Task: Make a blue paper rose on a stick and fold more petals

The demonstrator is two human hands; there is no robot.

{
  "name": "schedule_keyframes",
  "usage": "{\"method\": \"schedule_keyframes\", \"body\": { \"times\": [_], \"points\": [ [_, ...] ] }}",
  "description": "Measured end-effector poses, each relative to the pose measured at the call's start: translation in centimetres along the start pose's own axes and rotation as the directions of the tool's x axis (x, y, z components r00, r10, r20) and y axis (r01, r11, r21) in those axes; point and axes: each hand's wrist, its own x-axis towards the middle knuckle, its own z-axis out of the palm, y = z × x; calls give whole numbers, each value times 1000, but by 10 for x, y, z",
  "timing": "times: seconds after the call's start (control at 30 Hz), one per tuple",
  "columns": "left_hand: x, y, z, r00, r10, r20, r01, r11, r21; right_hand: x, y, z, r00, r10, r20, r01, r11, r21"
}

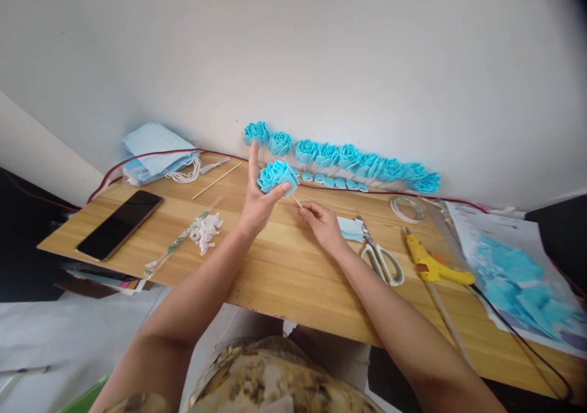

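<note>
A blue handmade flower [276, 176] with layered petals is in my left hand [260, 199]. My left thumb presses on its petals while the index finger points up; the other fingers are hidden behind the bloom. A thin wooden stick [297, 200] runs from the flower down to the right, and my right hand [318, 220] pinches it between thumb and fingers. Behind my hands, a row of similar blue flowers [348, 156] leans along the wall. Several small folded blue pieces [340, 183] lie in front of that row.
Scissors [383, 263] lie beside a light blue scrap [350, 228]. To the right are a roll of tape [407, 209], a yellow glue gun [431, 265] and blue petals [513, 272] on paper. At left are a phone [120, 224], white scraps [206, 232] and stacked light blue sheets [158, 150].
</note>
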Motion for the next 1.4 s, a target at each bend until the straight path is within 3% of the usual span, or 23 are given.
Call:
{"method": "schedule_keyframes", "body": {
  "times": [0.1,0.4,0.67,1.0,1.23,1.4],
  "points": [
    [-1,1,1,994,-40,-99,25,988,-149,0,2,1,1000,2,2,-2,1000,-5],
    [0,-6,0,997,-36,-67,26,988,-151,0,1,1,1000,18,-25,-16,998,62],
    [10,-18,1,992,66,107,-38,968,-246,2,-5,0,996,68,-63,-50,965,256],
    [10,-5,-10,977,58,206,14,944,-330,-2,-6,1,992,62,112,-91,956,280],
    [9,0,-7,987,38,155,25,920,-390,-4,-2,1,983,33,182,-75,971,227],
    [7,-5,-6,996,-20,92,52,929,-366,-4,1,2,988,30,152,-61,978,202]
  ]
}}
